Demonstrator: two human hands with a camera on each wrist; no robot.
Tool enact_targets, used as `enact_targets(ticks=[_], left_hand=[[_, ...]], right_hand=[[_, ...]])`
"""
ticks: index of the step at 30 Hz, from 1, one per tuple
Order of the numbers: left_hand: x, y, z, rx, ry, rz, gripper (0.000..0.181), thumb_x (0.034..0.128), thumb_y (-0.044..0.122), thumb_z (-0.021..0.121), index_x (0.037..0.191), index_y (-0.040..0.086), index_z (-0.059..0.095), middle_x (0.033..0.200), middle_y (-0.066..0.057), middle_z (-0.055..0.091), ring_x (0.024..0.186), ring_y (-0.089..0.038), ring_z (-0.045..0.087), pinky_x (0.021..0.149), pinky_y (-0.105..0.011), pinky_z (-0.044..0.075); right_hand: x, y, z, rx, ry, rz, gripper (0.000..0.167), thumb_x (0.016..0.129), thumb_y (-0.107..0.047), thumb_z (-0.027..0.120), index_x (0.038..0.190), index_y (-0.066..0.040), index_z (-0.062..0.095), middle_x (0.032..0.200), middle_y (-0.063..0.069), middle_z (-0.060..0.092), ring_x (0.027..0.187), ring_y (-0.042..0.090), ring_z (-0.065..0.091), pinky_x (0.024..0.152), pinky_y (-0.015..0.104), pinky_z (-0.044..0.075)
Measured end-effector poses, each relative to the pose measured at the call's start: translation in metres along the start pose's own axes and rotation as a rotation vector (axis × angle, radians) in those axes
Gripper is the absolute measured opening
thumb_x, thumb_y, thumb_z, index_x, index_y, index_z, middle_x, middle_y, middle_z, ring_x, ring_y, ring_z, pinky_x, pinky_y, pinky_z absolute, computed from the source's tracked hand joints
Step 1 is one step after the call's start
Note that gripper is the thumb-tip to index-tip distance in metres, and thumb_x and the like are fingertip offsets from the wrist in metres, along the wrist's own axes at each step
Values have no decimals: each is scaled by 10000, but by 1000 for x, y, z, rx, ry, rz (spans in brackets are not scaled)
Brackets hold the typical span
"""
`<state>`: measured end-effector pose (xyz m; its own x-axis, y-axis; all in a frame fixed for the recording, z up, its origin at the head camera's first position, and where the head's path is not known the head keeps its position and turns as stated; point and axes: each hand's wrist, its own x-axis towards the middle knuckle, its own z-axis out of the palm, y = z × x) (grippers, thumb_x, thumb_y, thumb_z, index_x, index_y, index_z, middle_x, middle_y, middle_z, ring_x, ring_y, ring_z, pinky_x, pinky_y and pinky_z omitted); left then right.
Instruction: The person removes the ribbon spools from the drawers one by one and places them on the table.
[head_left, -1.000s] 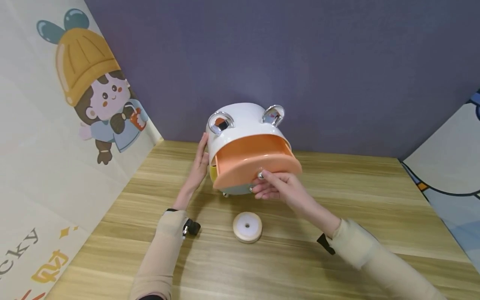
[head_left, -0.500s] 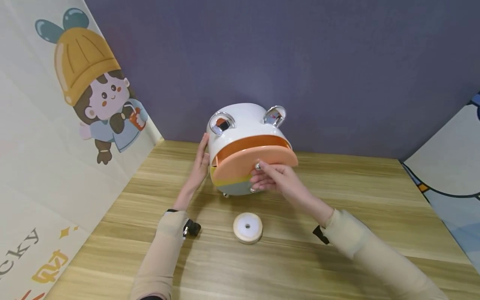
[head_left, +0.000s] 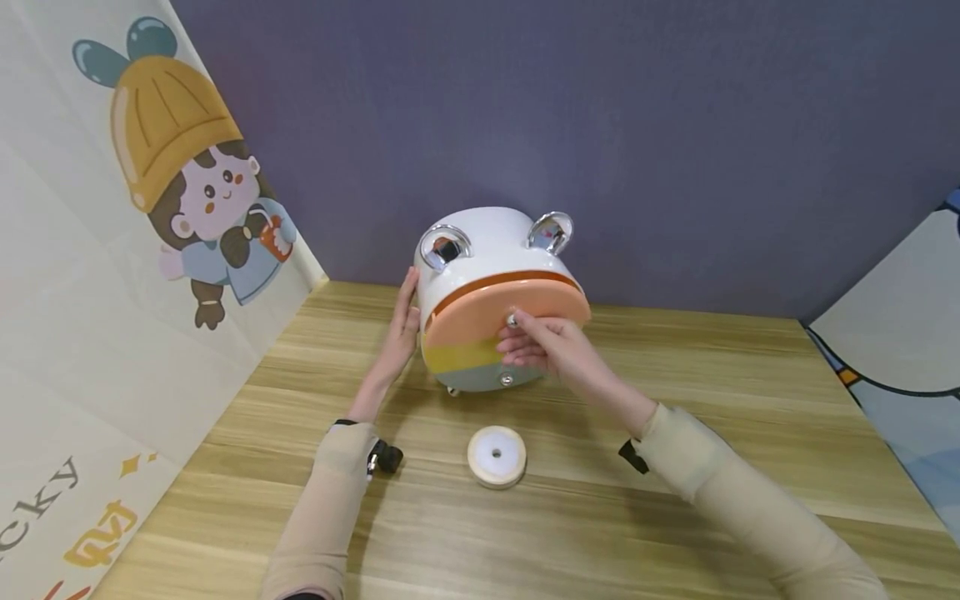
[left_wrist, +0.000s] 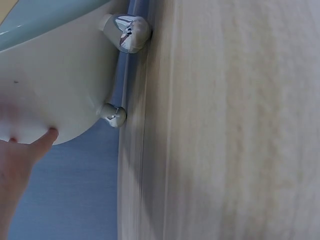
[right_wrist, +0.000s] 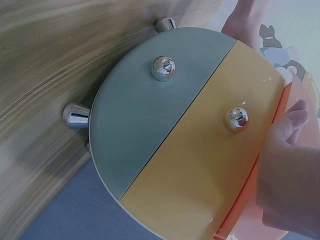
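Observation:
A rounded white cabinet (head_left: 491, 237) with silver ears stands against the back wall, its front banded orange, yellow and grey-green. The top orange drawer (head_left: 468, 321) sticks out slightly, with a narrow gap above it. My right hand (head_left: 558, 346) pinches that drawer's silver knob (head_left: 513, 320) between thumb and finger. Against the cabinet's left side rests my left hand (head_left: 397, 333), fingers extended; the left wrist view shows its fingertips on the white shell (left_wrist: 55, 90). In the right wrist view the yellow drawer (right_wrist: 200, 145) and grey-green drawer (right_wrist: 145, 110) are closed.
A round cream and white disc (head_left: 496, 457) lies on the wooden table (head_left: 600, 517) in front of the cabinet. Behind stands a blue-grey wall (head_left: 637, 150), and a white panel with a cartoon figure (head_left: 217, 200) is on the left.
The orange drawer has slid back into the cabinet, from well out to nearly closed, my right hand moving with its knob. My left hand has stayed on the cabinet's side.

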<state>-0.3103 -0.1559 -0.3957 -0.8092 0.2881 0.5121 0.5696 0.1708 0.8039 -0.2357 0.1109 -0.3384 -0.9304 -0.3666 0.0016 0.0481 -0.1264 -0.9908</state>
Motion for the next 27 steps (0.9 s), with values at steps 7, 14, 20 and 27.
enact_targets(ticks=[7, 14, 20, 27], left_hand=[[0, -1, 1, -5, 7, -12, 539, 1079, 77, 266, 1589, 51, 93, 1689, -132, -11, 1566, -325, 0, 1262, -579, 45], [-1, -2, 1, -8, 12, -2, 542, 1095, 178, 281, 1585, 39, 95, 1687, -140, -9, 1565, -334, -8, 1259, -587, 35], [-1, -2, 2, -18, 7, -23, 540, 1086, 111, 264, 1590, 54, 80, 1691, -118, -23, 1566, -329, -16, 1258, -591, 23], [2, -4, 1, -6, 2, -36, 556, 1067, 34, 255, 1593, 59, 78, 1692, -108, -26, 1567, -317, -11, 1262, -579, 33]], right_hand=[[5, -1, -1, -36, 10, -4, 521, 1040, -357, 510, 1168, 140, 598, 879, 10, 757, 772, 108, 740, 768, 253, 621], [10, -2, -1, -38, 15, 11, 543, 1036, -378, 511, 1182, 138, 599, 896, 20, 755, 780, 103, 738, 785, 253, 619], [15, -2, -2, -15, 13, 16, 535, 1042, -362, 503, 1187, 147, 585, 877, 11, 756, 770, 104, 738, 763, 240, 618], [19, -2, -3, -18, 12, 9, 537, 1043, -364, 498, 1193, 145, 578, 878, 1, 755, 771, 97, 734, 739, 211, 612]])
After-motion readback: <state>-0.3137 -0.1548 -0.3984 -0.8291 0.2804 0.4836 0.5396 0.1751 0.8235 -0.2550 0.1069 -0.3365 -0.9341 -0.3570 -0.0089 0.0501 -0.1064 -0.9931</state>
